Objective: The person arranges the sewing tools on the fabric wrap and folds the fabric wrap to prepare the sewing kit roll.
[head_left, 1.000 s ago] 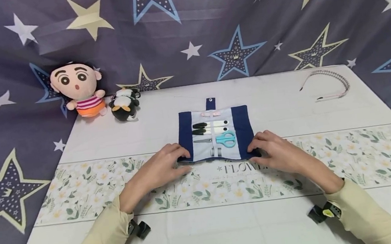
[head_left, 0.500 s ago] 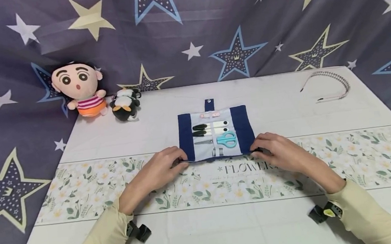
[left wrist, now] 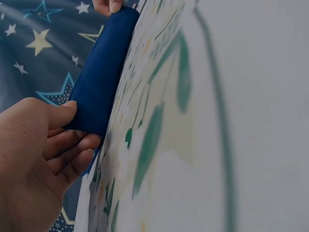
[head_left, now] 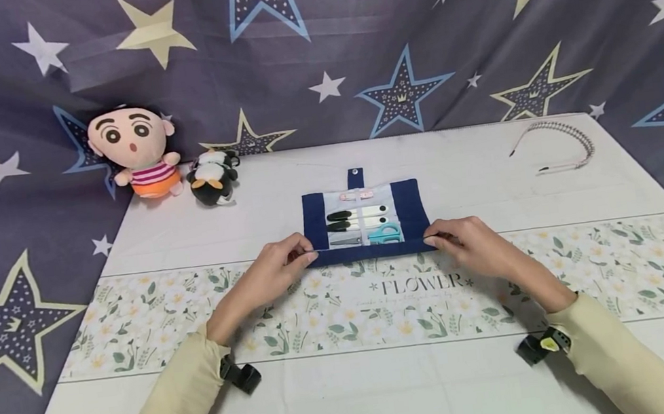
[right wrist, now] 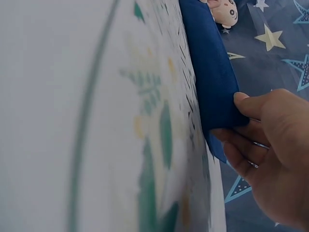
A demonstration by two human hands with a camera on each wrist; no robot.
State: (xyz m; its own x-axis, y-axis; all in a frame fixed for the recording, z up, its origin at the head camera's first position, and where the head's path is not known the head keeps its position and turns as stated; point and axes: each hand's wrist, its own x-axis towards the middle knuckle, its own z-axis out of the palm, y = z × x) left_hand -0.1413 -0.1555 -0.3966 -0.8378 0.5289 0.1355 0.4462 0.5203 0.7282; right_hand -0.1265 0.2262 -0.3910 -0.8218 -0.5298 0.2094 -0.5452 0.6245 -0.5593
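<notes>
A navy fabric tool pouch point(head_left: 411, 215) lies spread on the table, its near edge raised and turned inward over the light lining. My left hand point(head_left: 280, 267) pinches the near left corner, thumb on the navy cloth in the left wrist view. At the near right corner my right hand point(head_left: 471, 242) pinches the same edge. Under the pouch's band sit turquoise scissors point(head_left: 385, 233), two white tools with black ends point(head_left: 363, 212) and a small pink-and-white item point(head_left: 357, 195). The lifted edge partly covers the scissors. A strap with a snap point(head_left: 355, 177) sticks out at the far side.
At the back left sit a plush doll point(head_left: 138, 150) and a black-and-white penguin plush point(head_left: 212, 177). A headband point(head_left: 564, 139) lies at the back right. A floral strip point(head_left: 167, 321) crosses the white table, and a star-patterned cloth point(head_left: 302, 53) hangs behind.
Both hands have taken hold of the pouch's near corners, lifted that edge and moved it away from me. It now hides the grey item below the scissors.
</notes>
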